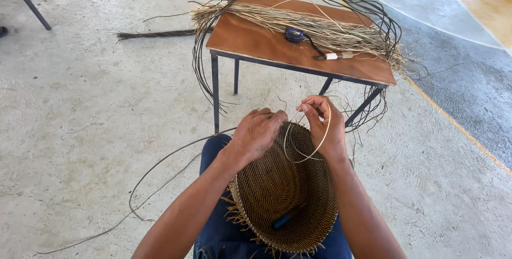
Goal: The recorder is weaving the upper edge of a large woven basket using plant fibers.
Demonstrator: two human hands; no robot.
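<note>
Left hand (257, 131) clenched on the woven basket (285, 195) rim; right hand (324, 123) pinched a pale looping strand (305, 159) — fibre bundle (298, 24) lay on the surface (250, 40).

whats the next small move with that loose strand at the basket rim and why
Probably draw the pale strand snug with the right hand. It arcs in a slack loop over the woven basket, while the left hand pinches at the rim where both hands meet, so the stitch looks not yet tightened.
</note>
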